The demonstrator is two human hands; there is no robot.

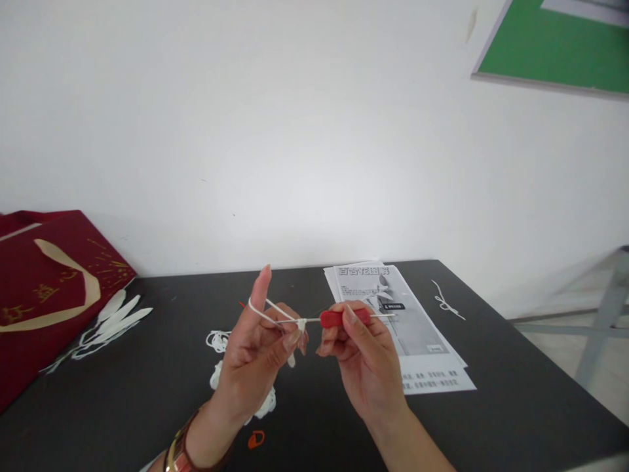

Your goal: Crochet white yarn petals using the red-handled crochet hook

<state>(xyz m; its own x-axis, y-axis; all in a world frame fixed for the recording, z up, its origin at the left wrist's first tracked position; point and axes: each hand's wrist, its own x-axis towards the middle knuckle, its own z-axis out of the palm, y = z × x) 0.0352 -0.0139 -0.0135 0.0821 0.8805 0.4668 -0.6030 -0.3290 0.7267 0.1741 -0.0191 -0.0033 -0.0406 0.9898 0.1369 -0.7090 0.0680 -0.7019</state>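
Observation:
My left hand (255,351) is raised above the table with its index finger pointing up. White yarn (275,309) loops round that finger and runs to a small crocheted piece (301,325), pinched between thumb and fingertips. My right hand (366,347) grips the red handle of a crochet hook (339,318). The hook's thin metal shaft points left and passes through the white stitches by my left fingertips. Part of the crocheted piece is hidden behind my left fingers. Beneath and behind my left hand lies a loose heap of white yarn (266,404), partly covered by it.
An orange stitch marker (256,439) lies near the front. White crocheted petals (115,321) rest at left beside a dark red bag (44,282). Printed sheets (427,341) lie under and behind my right hand. A short white cord (446,303) sits on the black table (511,393) at right.

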